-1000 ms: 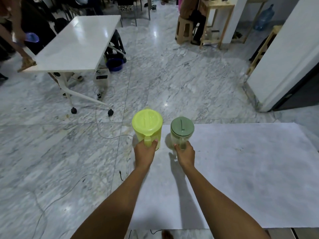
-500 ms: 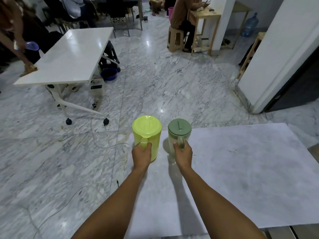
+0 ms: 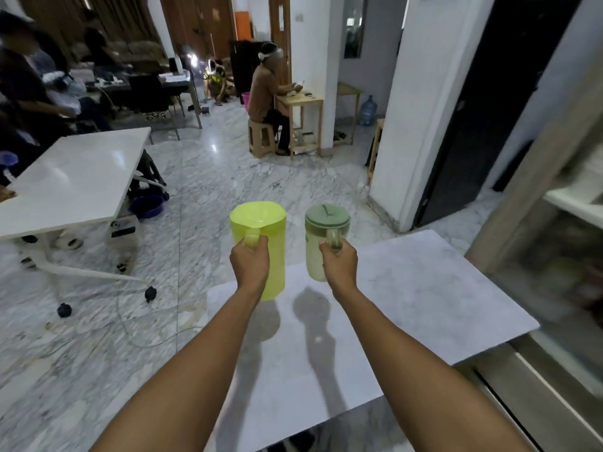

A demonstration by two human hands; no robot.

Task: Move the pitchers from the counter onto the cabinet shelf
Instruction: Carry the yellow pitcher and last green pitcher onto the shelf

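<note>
My left hand point(image 3: 250, 264) grips the handle of a yellow-green pitcher point(image 3: 265, 230) with a matching lid. My right hand point(image 3: 339, 262) grips the handle of a clear pitcher with a sage-green lid point(image 3: 321, 233). Both pitchers hang upright in the air above the far left part of the white counter point(image 3: 408, 295), casting shadows on it. At the right edge stands the cabinet point(image 3: 535, 197), blurred, with a white shelf point(image 3: 574, 200) showing inside its frame.
A white rolling table point(image 3: 75, 177) stands to the left on the marble floor, cables trailing under it. A white pillar point(image 3: 421, 102) and a dark doorway rise beyond the counter. A person sits on a stool point(image 3: 261, 138) at a wooden desk; other people are far left.
Both pitchers have been lifted off the counter, one in each hand. My view has tilted up and turned right, bringing the cabinet into sight.
</note>
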